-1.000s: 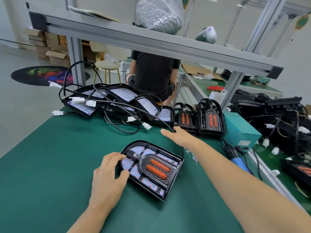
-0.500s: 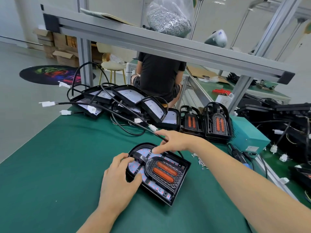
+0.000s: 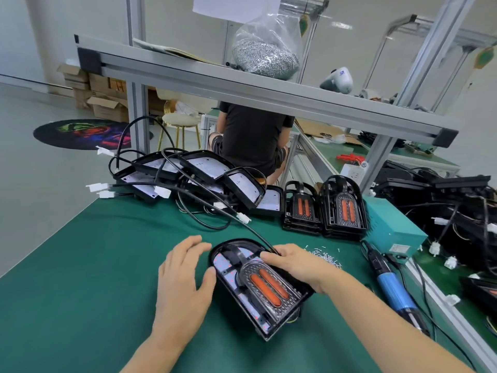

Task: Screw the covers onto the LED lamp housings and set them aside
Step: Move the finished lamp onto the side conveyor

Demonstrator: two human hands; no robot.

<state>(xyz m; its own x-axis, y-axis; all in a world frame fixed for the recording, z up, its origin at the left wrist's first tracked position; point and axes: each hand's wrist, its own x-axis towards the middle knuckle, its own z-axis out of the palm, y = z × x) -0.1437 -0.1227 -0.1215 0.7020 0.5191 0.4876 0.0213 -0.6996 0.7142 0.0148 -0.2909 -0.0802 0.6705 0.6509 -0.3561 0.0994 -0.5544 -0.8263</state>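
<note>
Both of our hands are now on the lamp housing (image 3: 258,286), which lies flat on the green mat (image 3: 80,278) straight in front of us, rounded end away from us. A second ago only the left hand (image 3: 185,275) was at the housing while the right reached out past its far edge toward the cable; half a second ago the right was coming back over the rounded end. Now the right hand (image 3: 293,263) lies along the housing's right edge, fingers curled over the rim where the black cable (image 3: 258,234) leaves it. The left hand sits against the housing's left edge, thumb pressed to the rim and fingers relaxed and spread on the mat beside it. The housing has also swung, so its long axis now runs toward us and to the right.

We read this as squaring up: the clear cover (image 3: 269,288) with its two orange strips sits on the housing, and the cable has been drawn clear of it. No screws look driven yet, though we cannot tell for certain at this size.

Right of the housing lie the loose screws (image 3: 322,258), and beyond them the blue screwdriver (image 3: 390,286). Behind the housing stand two stacks of covers (image 3: 325,211), and to their left the pile of open housings (image 3: 204,173).

Next, we judge, the right hand must let go to fetch a screw and the driver.
</note>
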